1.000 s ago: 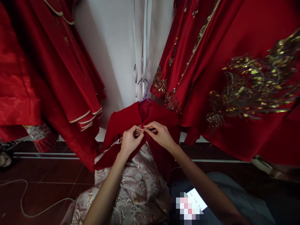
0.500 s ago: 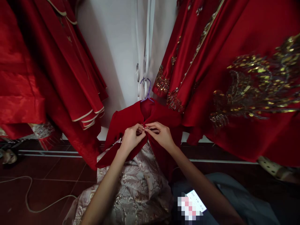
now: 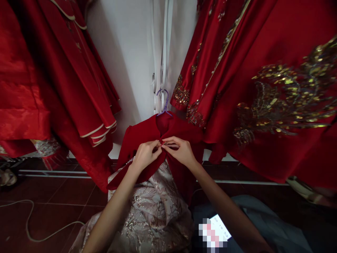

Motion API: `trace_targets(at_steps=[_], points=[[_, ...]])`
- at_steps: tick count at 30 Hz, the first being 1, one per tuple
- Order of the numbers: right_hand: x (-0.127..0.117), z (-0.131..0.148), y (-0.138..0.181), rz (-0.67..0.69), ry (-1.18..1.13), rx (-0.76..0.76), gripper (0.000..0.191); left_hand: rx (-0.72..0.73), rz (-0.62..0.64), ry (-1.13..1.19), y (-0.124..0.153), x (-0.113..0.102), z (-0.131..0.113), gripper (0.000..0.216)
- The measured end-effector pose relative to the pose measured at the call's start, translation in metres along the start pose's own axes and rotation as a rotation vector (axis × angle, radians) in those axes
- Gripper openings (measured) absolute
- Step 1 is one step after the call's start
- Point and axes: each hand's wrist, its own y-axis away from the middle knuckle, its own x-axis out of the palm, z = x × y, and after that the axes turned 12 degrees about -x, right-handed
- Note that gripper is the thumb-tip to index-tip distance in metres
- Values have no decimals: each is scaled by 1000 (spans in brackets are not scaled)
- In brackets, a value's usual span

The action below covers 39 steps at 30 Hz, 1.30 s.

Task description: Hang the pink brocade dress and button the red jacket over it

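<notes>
As a red jacket [image 3: 139, 137] hangs from a purple hanger [image 3: 165, 102] in the head view, two hands meet at its front, just below the neck opening. The left hand [image 3: 146, 154] pinches a small fastening [image 3: 163, 142] between thumb and fingers, and the right hand [image 3: 182, 151] nips it from the other side, fingertips close together. What sort of fastening it is, I can't tell; it's tiny and half covered. Below the jacket, between the forearms, spreads a pale, shiny patterned fabric [image 3: 160, 207]. Beside the right forearm I spot a lit phone [image 3: 221, 226], partly masked. Red garments [image 3: 71, 84] with pale edging hang to the left, and a gold-sequined red garment [image 3: 286, 98] to the right. A pale cord [image 3: 27, 221] curls across the dark tiled floor [image 3: 60, 193].
</notes>
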Motion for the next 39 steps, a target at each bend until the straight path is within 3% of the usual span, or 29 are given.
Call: trace_targets(at_steps=[4, 7, 9, 12, 15, 18, 20, 26, 30, 32, 37, 39], points=[[9, -6, 0, -51, 11, -12, 21, -32, -50, 17, 0, 13, -11, 14], [17, -15, 16, -133, -18, 11, 32, -114, -202, 37, 16, 35, -20, 21], [15, -21, 38, -105, -8, 58, 45, -207, -320, 9, 34, 50, -19, 28], [-8, -25, 72, 10, 112, 203, 42, -325, -361, -5, 64, 61, -2, 43], [-41, -18, 90, -23, 219, 306, 22, -407, -370, 57, 82, 60, 23, 38], [-60, 0, 89, -62, 91, 324, 21, -432, -302, 143, 88, 58, 35, 25], [-60, 16, 83, -50, -29, 319, 20, -415, -201, 157, 89, 61, 31, 26], [-25, 51, 66, -45, -144, 180, 10, -288, 65, 180, 73, 78, 6, 48], [5, 43, 55, 28, -33, 75, 5, -183, 127, 381, 54, 86, 13, 33], [19, 30, 52, 26, 71, 37, 8, -255, 59, 494, 51, 90, 22, 20], [47, -3, 51, -54, 79, 46, 25, -546, -487, 543, 59, 94, 39, 16], [55, -10, 52, -39, 25, 87, 38, -587, -610, 559, 62, 93, 42, 25]])
